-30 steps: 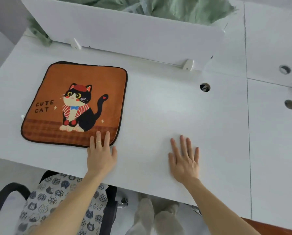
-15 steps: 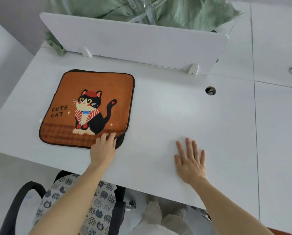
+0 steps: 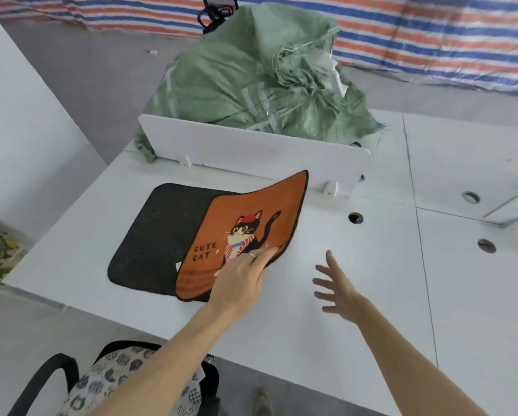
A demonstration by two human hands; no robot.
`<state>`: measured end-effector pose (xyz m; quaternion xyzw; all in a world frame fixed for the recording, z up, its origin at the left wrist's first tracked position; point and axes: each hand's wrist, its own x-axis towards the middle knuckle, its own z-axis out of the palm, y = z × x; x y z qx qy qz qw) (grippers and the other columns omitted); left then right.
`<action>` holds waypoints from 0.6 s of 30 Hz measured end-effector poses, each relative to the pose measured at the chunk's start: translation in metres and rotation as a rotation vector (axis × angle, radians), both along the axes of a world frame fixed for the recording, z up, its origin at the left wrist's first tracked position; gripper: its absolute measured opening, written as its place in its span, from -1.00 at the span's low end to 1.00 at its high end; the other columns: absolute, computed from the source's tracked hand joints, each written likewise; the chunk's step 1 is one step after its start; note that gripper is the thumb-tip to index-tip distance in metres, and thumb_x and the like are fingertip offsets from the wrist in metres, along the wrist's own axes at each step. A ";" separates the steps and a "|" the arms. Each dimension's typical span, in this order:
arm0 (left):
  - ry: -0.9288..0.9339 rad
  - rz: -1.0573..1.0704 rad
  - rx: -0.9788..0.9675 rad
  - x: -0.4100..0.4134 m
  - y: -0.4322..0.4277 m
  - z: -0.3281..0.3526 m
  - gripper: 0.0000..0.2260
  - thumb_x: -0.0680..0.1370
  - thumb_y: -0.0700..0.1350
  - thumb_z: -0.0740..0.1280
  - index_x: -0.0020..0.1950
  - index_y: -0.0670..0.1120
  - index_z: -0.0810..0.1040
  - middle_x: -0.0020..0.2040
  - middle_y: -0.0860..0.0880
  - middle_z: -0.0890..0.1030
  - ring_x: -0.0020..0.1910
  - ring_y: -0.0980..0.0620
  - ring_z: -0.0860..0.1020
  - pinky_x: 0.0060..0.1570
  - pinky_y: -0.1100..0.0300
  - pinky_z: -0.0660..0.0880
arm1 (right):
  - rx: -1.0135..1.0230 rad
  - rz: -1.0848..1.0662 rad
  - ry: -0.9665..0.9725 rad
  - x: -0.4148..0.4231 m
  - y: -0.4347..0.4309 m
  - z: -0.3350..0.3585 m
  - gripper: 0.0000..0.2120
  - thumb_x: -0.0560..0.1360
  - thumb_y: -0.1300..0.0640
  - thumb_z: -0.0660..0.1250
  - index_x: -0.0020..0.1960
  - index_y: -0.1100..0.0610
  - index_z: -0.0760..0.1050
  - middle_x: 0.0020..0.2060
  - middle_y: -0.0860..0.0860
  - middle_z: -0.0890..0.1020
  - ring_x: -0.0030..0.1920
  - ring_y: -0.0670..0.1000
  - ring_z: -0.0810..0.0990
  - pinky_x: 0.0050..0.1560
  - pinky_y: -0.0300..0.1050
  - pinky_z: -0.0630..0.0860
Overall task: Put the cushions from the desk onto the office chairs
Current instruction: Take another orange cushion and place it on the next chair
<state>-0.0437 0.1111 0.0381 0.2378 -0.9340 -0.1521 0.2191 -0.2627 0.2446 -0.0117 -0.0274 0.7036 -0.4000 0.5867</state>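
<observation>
An orange "CUTE CAT" cushion (image 3: 251,211) is peeled up off the white desk (image 3: 342,340), its right edge raised and curled. My left hand (image 3: 242,280) pinches its near right corner. Beneath it a black cushion (image 3: 158,235) lies flat on the desk, uncovered on the left. My right hand (image 3: 339,289) hovers over bare desk to the right, fingers spread, holding nothing. Below the desk's front edge stands an office chair (image 3: 41,379) with a cat-print cushion (image 3: 110,382) on its seat, partly hidden by my left arm.
A white divider panel (image 3: 251,151) stands along the desk's back, with a big green sack (image 3: 251,76) behind it. Cable holes (image 3: 355,218) sit right of the cushions. A second desk top adjoins on the right. Floor shows at the left.
My left hand has closed on the orange cushion's corner and lifted it, exposing the black cushion beneath. My right hand has risen off the desk. The view has pulled back and tilted up.
</observation>
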 end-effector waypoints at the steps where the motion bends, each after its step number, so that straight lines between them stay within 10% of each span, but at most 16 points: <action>1: -0.001 -0.025 0.048 -0.006 0.015 -0.001 -0.61 0.58 -0.23 0.34 0.41 -0.03 0.51 0.18 0.00 0.65 0.04 -0.01 0.63 -0.10 0.17 0.56 | -0.072 -0.084 -0.045 -0.004 0.005 0.003 -0.08 0.30 -0.67 0.12 0.49 -0.15 0.39 0.40 0.04 0.53 0.29 0.22 0.59 0.33 0.34 0.44; 8: -0.195 -0.206 0.454 -0.033 0.100 -0.042 -0.67 0.68 0.01 0.12 0.46 0.15 0.40 0.15 0.11 0.65 0.06 0.07 0.61 -0.09 0.27 0.50 | -0.088 -0.195 0.000 -0.015 0.066 -0.001 -0.52 0.46 -0.19 0.50 0.28 0.03 0.56 0.14 0.13 0.71 -0.01 0.20 0.75 -0.01 0.21 0.68; 12: -0.412 -0.255 0.563 -0.032 0.119 -0.070 -0.67 0.68 0.08 0.10 0.43 0.16 0.41 0.14 0.09 0.66 0.00 0.03 0.63 -0.12 0.18 0.54 | 0.066 -0.174 0.119 -0.002 0.095 -0.031 -0.66 0.57 0.28 0.35 0.32 0.10 0.47 0.04 0.15 0.71 -0.11 0.16 0.76 -0.12 0.10 0.70; 18: -0.771 -0.228 0.780 -0.024 0.096 -0.086 -0.69 0.62 0.13 0.21 0.35 0.15 0.50 0.21 0.07 0.62 0.12 0.02 0.59 -0.03 0.08 0.53 | 0.194 -0.169 0.175 0.018 0.111 -0.070 -0.70 0.62 0.35 0.24 0.29 0.08 0.39 0.05 0.09 0.64 -0.04 0.15 0.70 -0.28 -0.01 0.67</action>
